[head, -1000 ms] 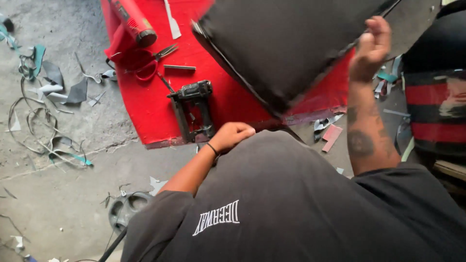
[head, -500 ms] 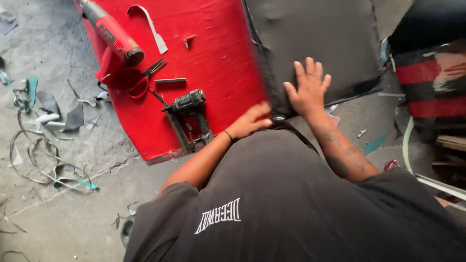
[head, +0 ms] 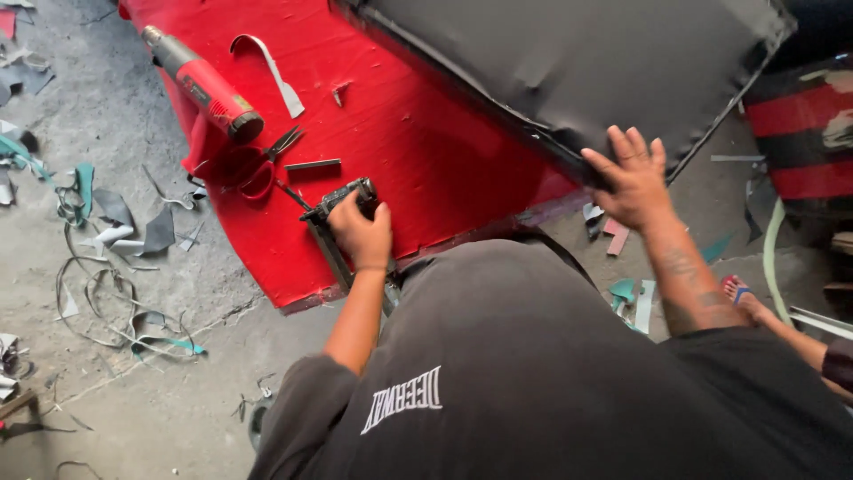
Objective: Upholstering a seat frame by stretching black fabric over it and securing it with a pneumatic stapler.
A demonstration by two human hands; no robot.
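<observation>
step: taking up stapler | left hand [head: 360, 233] closed on staple gun [head: 342, 203] on red surface [head: 426, 151] | right hand [head: 633, 178] flat, fingers spread, pressing black panel [head: 569, 62] edge right of gun | next move calls for: gun nose exactly at held edge

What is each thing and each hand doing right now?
Left hand: closed around the staple gun.
Staple gun: lying on the red surface, gripped.
Right hand: flat, fingers spread, pressing the black panel's edge.
Black panel: lying over the red surface.
Red surface: partly covered.
Heat gun: lying down, untouched.
Scissors: lying down, blades slightly apart.
Scraps: scattered on the floor.
</observation>
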